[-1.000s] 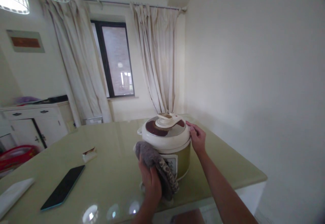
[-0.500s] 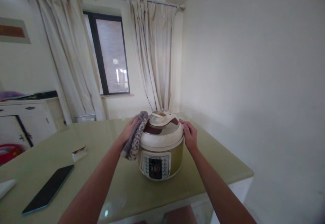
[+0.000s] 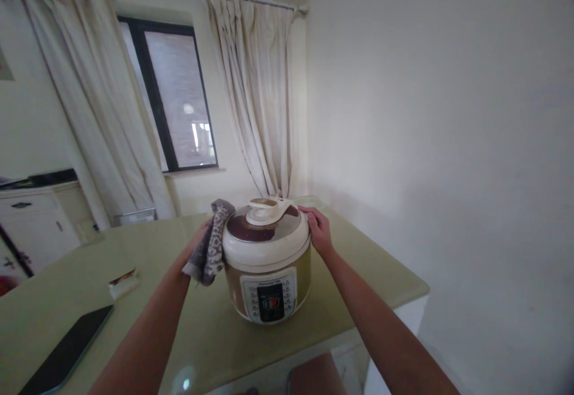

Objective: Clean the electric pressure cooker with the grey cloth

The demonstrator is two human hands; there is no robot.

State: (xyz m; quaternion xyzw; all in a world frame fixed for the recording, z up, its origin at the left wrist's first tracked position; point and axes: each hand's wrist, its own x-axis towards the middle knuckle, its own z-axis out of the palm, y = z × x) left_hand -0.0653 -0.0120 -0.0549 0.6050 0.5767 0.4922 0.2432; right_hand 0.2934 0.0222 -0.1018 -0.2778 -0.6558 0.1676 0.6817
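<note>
An electric pressure cooker (image 3: 268,257) with a white and brown lid stands on the pale green table (image 3: 359,275), its control panel facing me. My left hand (image 3: 197,247) presses a grey patterned cloth (image 3: 210,242) against the cooker's left side, just under the lid rim; the cloth covers most of the fingers. On the other side, my right hand (image 3: 318,230) grips the right edge of the lid with curled fingers.
A dark phone (image 3: 67,353) lies flat at the table's left front. A small white packet (image 3: 122,283) sits beyond it. Behind are a white cabinet (image 3: 31,222), cream curtains (image 3: 260,96) and a window. A white wall runs along the right. A brown seat (image 3: 314,377) shows below the table edge.
My left hand carried the cloth from the cooker's front up to its left side, uncovering the control panel. The right hand stayed on the lid's edge. The view swung to the right.
</note>
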